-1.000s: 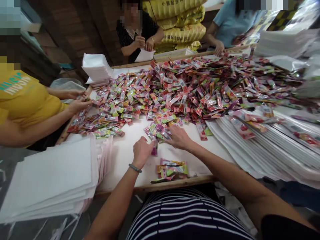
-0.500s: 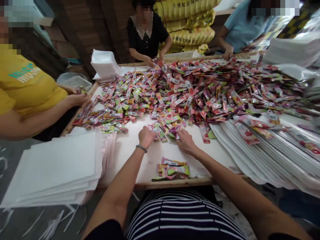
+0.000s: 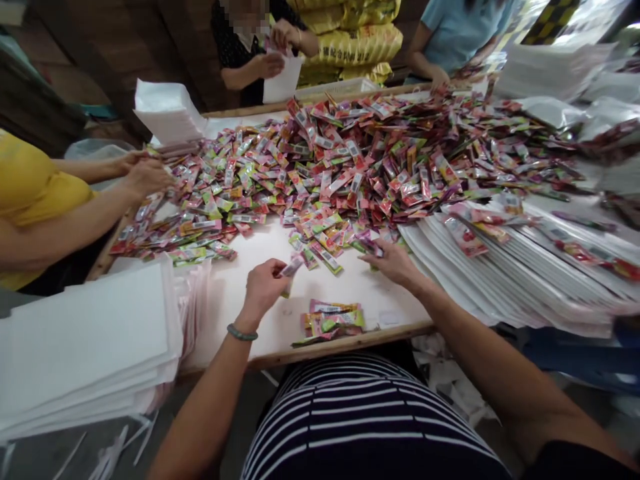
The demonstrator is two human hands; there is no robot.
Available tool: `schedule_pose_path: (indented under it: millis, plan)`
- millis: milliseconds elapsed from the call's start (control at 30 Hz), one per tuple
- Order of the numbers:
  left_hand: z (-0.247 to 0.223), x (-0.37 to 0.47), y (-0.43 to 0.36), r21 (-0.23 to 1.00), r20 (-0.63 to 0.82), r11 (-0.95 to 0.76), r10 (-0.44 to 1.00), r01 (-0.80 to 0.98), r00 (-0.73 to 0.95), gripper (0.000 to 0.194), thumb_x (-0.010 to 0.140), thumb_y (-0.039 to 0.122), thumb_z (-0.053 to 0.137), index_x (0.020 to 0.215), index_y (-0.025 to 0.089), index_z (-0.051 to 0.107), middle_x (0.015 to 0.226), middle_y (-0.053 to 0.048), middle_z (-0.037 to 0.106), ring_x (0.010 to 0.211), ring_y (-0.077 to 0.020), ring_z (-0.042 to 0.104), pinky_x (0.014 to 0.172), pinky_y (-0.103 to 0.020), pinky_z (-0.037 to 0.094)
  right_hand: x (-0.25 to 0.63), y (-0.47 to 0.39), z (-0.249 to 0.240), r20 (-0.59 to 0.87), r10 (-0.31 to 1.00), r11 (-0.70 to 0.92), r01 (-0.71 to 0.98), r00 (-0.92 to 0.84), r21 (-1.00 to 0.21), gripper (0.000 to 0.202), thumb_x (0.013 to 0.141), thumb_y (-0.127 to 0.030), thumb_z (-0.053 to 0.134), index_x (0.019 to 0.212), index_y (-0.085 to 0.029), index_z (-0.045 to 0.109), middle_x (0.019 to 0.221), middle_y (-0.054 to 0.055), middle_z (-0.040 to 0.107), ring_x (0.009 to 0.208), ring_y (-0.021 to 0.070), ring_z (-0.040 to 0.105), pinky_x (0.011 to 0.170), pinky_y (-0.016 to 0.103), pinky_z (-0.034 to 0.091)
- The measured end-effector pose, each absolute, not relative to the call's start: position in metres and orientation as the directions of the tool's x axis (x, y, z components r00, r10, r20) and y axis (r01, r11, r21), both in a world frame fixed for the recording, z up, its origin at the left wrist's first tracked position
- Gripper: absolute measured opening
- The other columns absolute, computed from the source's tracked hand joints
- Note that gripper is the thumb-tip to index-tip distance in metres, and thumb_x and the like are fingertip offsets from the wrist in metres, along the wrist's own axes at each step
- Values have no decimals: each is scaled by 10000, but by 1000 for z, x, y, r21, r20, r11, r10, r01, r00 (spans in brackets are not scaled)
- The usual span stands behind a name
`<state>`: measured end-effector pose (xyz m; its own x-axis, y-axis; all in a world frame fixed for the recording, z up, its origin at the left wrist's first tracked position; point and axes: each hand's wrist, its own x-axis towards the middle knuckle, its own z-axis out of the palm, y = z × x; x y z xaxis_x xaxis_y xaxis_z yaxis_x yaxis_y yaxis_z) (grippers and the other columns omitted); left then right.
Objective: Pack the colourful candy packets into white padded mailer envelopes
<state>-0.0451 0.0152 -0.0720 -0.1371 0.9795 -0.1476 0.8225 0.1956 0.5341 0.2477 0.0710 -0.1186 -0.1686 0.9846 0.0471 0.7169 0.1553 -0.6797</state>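
My left hand (image 3: 263,288), with a grey-green bracelet on its wrist, is closed on a narrow pink-and-white snack packet (image 3: 293,267) above the white tabletop (image 3: 235,313). At the front edge of the heap, my right hand (image 3: 397,264) pinches a purple-and-green snack packet (image 3: 369,246); whether more than one is in it I cannot tell. Between and beyond my hands spreads a large heap of pink, red and green snack packets (image 3: 325,180). Close to my body, a small bunch of snack packets (image 3: 334,321) lies near the table edge.
White bags (image 3: 95,333) are stacked at the left, others (image 3: 500,267) at the right with loose packets on top. A white stack (image 3: 167,110) stands far left. Co-workers' hands (image 3: 147,175) show left and across the table, one holding a white bag (image 3: 283,79). A wooden rim (image 3: 345,347) edges the table.
Both hands have drawn back from the heap and moved apart, each now with a packet. The co-worker opposite now holds up a white bag. The view has shifted slightly.
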Motion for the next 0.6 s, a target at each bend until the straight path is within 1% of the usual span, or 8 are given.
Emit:
schedule_pose_path:
  millis: [67,100,167,200,300,400,500,600]
  plan:
    - [-73,-20,0,568,-113,-33,987,823,117,220,769,184,583,961,198,687,828,-15,731,769,-169,657,701,-257,486,248,70,-108,69,986,165,775,-155,-610,305,856,-503,538,822,-202,581,606,2,568,566,163,494,544,271,345]
    - [-74,-8,-6,545,-115,-137,965,827,236,200,775,165,574,933,200,691,827,-23,724,790,-179,651,731,-275,491,245,69,-103,78,981,190,797,-178,-573,282,875,-472,531,863,-198,598,647,20,600,602,176,526,572,279,362]
    - [-77,10,-15,492,-126,-301,904,817,408,181,777,156,590,926,192,685,859,-50,709,856,-210,636,788,-317,497,231,65,-95,91,947,313,822,-308,-475,237,897,-400,536,950,-188,627,786,60,664,738,208,587,661,300,395]
    - [-79,14,-20,479,-109,-343,890,808,442,192,773,171,615,956,186,674,894,-63,699,897,-225,625,817,-339,500,221,61,-93,68,913,392,816,-403,-424,235,897,-380,552,997,-185,637,871,78,679,822,224,600,712,313,404]
    - [-86,6,-34,508,51,-358,921,784,387,405,746,287,712,1120,190,589,1076,-88,637,1045,-252,574,925,-403,490,197,42,-97,-85,785,545,750,-613,-374,385,907,-439,556,1193,-187,606,1124,124,646,1037,264,564,839,369,408]
    - [-94,-14,-54,507,123,-342,937,792,326,601,710,359,755,1228,199,495,1225,-112,522,1164,-273,511,1006,-450,458,187,15,-106,-150,713,567,689,-685,-451,631,914,-590,463,1399,-186,453,1337,164,528,1198,296,477,930,440,392]
    - [-100,-22,-71,481,8,-214,971,850,241,648,727,353,738,1283,197,445,1253,-126,468,1142,-282,535,978,-458,484,188,-10,-113,-118,629,637,597,-768,-488,804,866,-667,476,1478,-165,336,1459,181,418,1322,323,366,1035,498,310]
    - [-103,-16,-69,458,-133,-35,985,888,107,651,746,279,711,1324,219,419,1225,-112,490,1033,-269,603,885,-435,533,187,-18,-119,-81,616,680,580,-784,-448,831,867,-638,500,1504,-154,279,1504,185,361,1376,339,295,1062,524,268]
